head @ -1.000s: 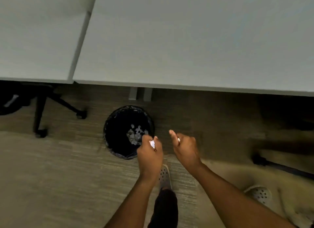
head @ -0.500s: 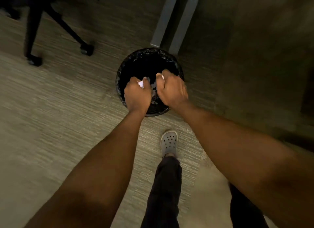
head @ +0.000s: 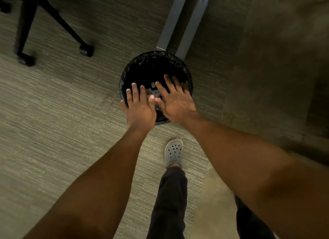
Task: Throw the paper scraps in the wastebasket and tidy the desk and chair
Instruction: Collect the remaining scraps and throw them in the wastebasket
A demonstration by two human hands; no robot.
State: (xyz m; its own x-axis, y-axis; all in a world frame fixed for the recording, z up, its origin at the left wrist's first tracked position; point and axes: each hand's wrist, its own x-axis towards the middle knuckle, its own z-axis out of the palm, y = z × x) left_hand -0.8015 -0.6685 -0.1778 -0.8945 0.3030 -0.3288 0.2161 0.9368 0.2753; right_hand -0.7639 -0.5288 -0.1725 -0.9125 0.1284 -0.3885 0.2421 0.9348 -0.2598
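Observation:
A round black wastebasket [head: 142,64] with a dark liner stands on the carpet by the desk legs. Both my hands hover over its near half, palms down with fingers spread. My left hand [head: 139,106] is over the near-left rim and holds nothing. Beside it, my right hand [head: 175,101] is over the near-right side, also holding nothing. Pale paper scraps [head: 153,92] show between my hands, inside the basket.
Two grey desk legs [head: 179,21] rise just behind the wastebasket. Black chair legs with castors [head: 86,50] stand on the carpet at the upper left. My foot in a grey clog [head: 174,152] is planted just in front of the basket.
Both hands opened over the wastebasket and let go of the paper scraps they pinched. Before that I bent down from the desk toward the basket.

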